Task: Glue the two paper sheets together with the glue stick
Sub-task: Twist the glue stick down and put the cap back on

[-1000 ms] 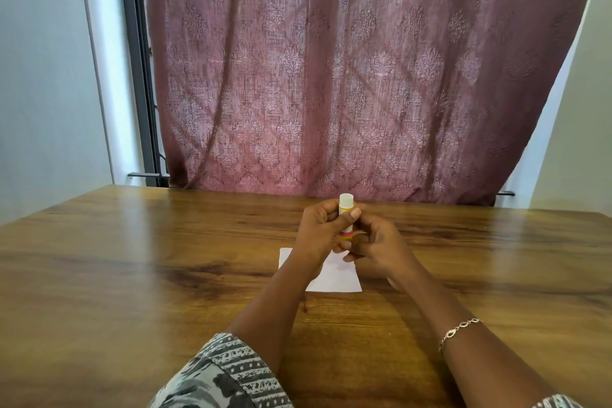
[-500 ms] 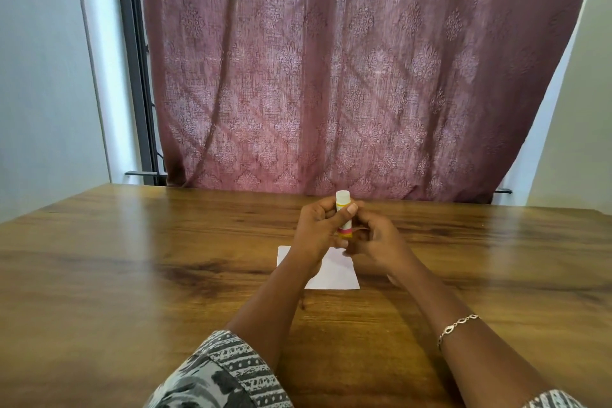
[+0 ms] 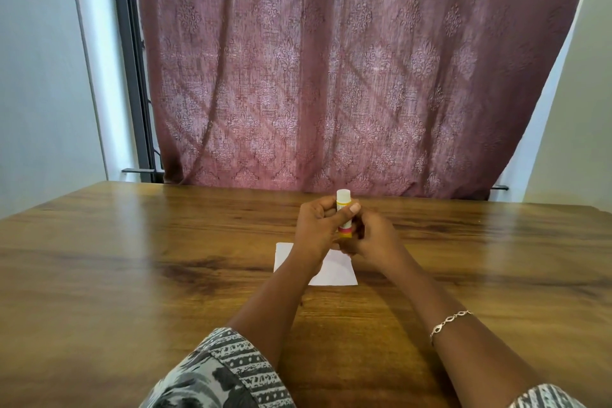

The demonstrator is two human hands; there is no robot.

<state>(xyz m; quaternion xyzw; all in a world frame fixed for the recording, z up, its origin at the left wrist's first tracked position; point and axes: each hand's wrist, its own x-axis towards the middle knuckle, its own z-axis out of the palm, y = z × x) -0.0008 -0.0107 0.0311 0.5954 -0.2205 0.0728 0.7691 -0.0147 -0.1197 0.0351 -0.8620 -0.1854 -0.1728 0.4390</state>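
One glue stick (image 3: 343, 207), upright, just above the middle of the frame, white end up, yellow barrel with a red band near the base. Gripped from the left by the left hand (image 3: 316, 225), thumb laid across the barrel, fingers curled behind. Held at the bottom end by the right hand (image 3: 372, 237), fingers curled in around it. Both hands touching, white end poking out above them. Right below them, white paper (image 3: 336, 272) lying flat on the wooden table (image 3: 132, 258), partly hidden by the left wrist; one sheet or two stacked, cannot tell. Thin chain bracelet (image 3: 450, 321) on the right forearm, lower right. Patterned sleeve (image 3: 225, 374) at the bottom edge. Maroon patterned curtain (image 3: 347, 76) filling the upper frame behind.
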